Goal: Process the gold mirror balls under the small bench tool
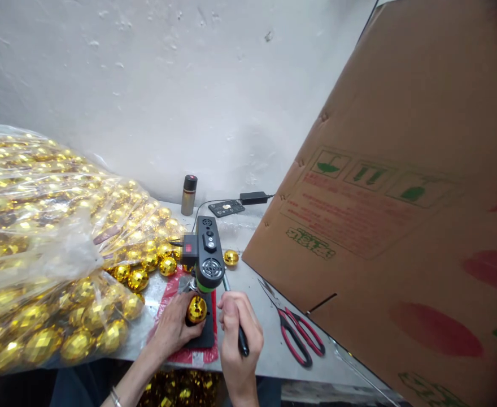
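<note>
A small black bench drill press [209, 249] stands on the table over a black base plate. Under its head, my left hand [175, 323] grips a shiny gold faceted ball [196, 310] between thumb and fingers, with the ball's top right below the chuck. My right hand [240, 333] is closed around the black-tipped lever handle [243, 342] at the press's right side. A red plastic sheet [189, 355] lies beneath the base plate.
Clear bags of gold balls [74, 226] fill the left, with loose balls [138, 278] beside them. Red-black scissors [297, 336] lie right, next to a large cardboard box [384, 226]. Behind are a bottle [188, 195], a phone [226, 208] and a power adapter [253, 198]. One ball [231, 258] sits behind my right hand.
</note>
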A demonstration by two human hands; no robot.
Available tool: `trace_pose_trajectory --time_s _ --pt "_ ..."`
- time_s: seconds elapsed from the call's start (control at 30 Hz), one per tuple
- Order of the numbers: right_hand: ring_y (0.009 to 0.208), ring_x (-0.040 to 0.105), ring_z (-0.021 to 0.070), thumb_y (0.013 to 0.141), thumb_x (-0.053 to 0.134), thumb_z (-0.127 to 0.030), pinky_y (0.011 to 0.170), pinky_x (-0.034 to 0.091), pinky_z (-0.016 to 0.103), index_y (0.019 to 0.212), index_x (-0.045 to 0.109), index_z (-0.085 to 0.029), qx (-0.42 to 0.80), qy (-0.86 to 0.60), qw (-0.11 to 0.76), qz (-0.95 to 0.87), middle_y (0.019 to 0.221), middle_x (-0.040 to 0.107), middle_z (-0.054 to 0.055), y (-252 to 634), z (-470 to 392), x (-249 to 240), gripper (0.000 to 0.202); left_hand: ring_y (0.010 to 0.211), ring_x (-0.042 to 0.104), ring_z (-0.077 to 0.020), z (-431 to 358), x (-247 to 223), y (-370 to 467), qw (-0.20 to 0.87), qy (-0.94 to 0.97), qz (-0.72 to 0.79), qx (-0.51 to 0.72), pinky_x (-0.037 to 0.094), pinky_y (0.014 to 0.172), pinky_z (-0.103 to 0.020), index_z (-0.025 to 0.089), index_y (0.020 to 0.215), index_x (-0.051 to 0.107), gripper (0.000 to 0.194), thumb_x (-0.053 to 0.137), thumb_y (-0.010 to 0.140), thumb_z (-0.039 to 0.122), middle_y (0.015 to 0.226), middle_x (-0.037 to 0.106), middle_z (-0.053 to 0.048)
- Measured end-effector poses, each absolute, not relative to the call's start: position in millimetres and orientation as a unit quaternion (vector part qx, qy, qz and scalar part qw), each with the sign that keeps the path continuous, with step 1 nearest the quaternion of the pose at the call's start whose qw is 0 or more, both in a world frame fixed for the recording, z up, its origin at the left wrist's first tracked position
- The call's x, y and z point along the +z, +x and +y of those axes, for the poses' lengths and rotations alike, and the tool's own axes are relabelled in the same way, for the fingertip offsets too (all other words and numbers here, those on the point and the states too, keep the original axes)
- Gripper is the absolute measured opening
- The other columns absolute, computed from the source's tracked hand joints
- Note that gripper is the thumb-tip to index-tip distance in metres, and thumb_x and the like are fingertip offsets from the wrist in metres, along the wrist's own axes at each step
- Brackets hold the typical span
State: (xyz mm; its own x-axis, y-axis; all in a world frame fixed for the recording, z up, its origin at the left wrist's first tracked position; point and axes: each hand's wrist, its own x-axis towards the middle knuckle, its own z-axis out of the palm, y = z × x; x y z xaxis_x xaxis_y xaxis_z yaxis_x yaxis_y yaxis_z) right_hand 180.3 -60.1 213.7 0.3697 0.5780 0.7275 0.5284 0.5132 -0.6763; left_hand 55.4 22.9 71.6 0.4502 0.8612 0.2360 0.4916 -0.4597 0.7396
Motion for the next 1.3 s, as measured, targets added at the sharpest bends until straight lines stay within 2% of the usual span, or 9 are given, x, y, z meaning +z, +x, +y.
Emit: trace_pose_trajectory --time_s 0.2,0.33,0.47,0.83,1.3 --pt "0.059 0.052 0.0103 0.107 0.043 -0.014 0.054 0.040 0.022 0.085 0.055 -0.024 -0.009 -0.489 0.656 -0.575 0.075 0.057 -0.002 182.1 -59.3 188.3 0.027 0.100 0.069 -0.0316 22.4 62.1 57.4 0.278 0.797 0.442 0.303 0.054 0.090 -0.045 0.022 0.119 0.068 0.039 0.075 0.082 0.033 0.105 0.074 -0.008" --pt "0.064 0.056 0.0118 0.108 0.042 -0.018 0.059 0.043 0.024 0.080 0.052 -0.024 -0.038 -0.484 0.659 -0.575 0.075 0.058 -0.002 184.0 -57.5 157.5 0.031 0.100 0.068 -0.0305 21.0 64.8 56.7 0.296 0.793 0.442 0.298 0.053 0.091 -0.044 0.024 0.119 0.067 0.041 0.076 0.080 0.029 0.106 0.074 -0.007" --pt "0.064 0.056 0.0135 0.109 0.043 -0.022 0.061 0.043 0.027 0.082 0.056 -0.024 -0.035 -0.502 0.661 -0.556 0.074 0.059 -0.002 183.0 -57.9 139.7 0.030 0.101 0.068 -0.0313 20.5 65.4 56.6 0.305 0.788 0.444 0.298 0.053 0.090 -0.043 0.023 0.118 0.067 0.041 0.077 0.079 0.029 0.107 0.074 -0.008" --pt "0.068 0.057 0.0129 0.111 0.041 -0.028 0.065 0.044 0.027 0.080 0.056 -0.024 -0.013 -0.508 0.679 -0.530 0.078 0.058 -0.002 177.0 -57.4 132.3 0.034 0.098 0.070 -0.0318 21.4 65.1 59.6 0.288 0.797 0.440 0.298 0.054 0.090 -0.045 0.023 0.116 0.068 0.043 0.077 0.075 0.029 0.109 0.076 -0.009" --pt "0.065 0.055 0.0141 0.110 0.042 -0.031 0.060 0.041 0.028 0.078 0.055 -0.024 -0.027 -0.514 0.686 -0.513 0.076 0.057 -0.001 174.4 -54.2 119.3 0.036 0.099 0.070 -0.0327 19.9 60.4 62.3 0.267 0.797 0.446 0.309 0.054 0.090 -0.046 0.022 0.116 0.067 0.042 0.076 0.076 0.029 0.106 0.076 -0.010"
